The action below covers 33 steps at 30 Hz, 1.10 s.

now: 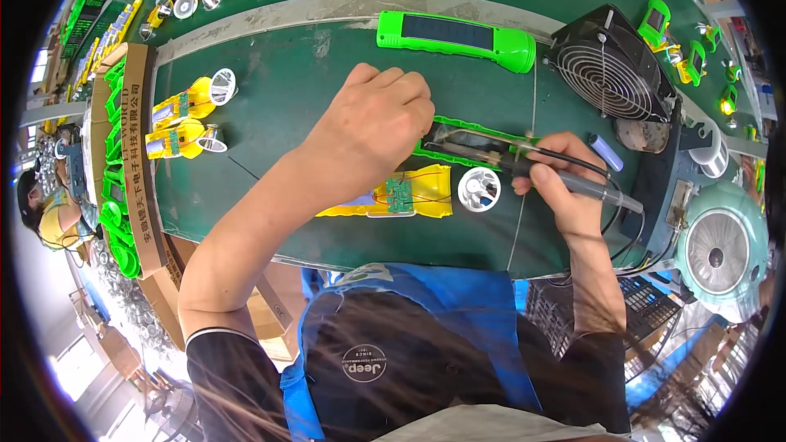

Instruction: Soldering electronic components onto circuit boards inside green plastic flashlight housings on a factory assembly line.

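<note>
Left hand point(378, 119): at the centre of the frame, over the left end of the green casing; its fingers are curled in, but their tips are hidden, so I cannot tell whether they pinch anything.
Right hand point(575, 188): right of centre, fingers closed around the handle of a soldering iron point(591, 189) whose front end points left.
Green casing point(481, 133): an open flashlight half lying just right of centre, partly behind the left hand; the iron's front end is over it, contact unclear.
Yellow housing point(434, 190): below the green casing, bearing a green circuit board point(399, 194) and thin wires, its left part behind the left forearm.
Reflector point(479, 189): a silvery cup just right of the yellow housing.
Solar flashlight point(454, 38): green, dark panel up, at upper centre.
Fan point(604, 69): black with a wire guard, upper right.
Battery cell point(606, 153): a bluish cylinder, right of the right hand.
Carton point(135, 172): at the left, holding green casings point(115, 221).
Yellow assemblies point(182, 108): two, with reflectors, right of the carton.
Workbench point(286, 65): green-topped, beneath these.
</note>
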### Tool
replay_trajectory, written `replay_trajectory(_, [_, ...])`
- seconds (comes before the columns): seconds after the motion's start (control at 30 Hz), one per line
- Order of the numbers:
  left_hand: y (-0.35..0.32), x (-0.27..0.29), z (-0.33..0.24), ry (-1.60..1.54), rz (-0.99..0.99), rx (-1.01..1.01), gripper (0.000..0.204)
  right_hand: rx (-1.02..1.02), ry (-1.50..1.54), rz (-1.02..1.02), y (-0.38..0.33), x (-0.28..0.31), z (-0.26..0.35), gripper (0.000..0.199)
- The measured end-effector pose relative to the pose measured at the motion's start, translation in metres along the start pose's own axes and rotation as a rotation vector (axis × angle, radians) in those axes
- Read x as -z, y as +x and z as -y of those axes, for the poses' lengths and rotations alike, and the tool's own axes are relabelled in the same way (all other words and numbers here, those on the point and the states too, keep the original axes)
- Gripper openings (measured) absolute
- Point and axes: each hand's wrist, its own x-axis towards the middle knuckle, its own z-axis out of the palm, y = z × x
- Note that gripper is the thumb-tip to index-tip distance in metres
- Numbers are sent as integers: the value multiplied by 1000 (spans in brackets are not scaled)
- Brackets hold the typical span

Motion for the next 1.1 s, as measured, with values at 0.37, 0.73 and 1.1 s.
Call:
replay_trajectory(0.37, [-1, 1, -1, -22, 1, 10, 8, -52, -83, 23, 5, -9, 7, 21])
replay_trajectory(0.73, [0, -3, 1, -20, -25, -12, 9, 77, -23, -83, -5, 4, -6, 30])
replay_trajectory(1.1, [2, 2, -4, -18, 14, 9, 8, 207, 98, -133, -24, 23, -17, 30])
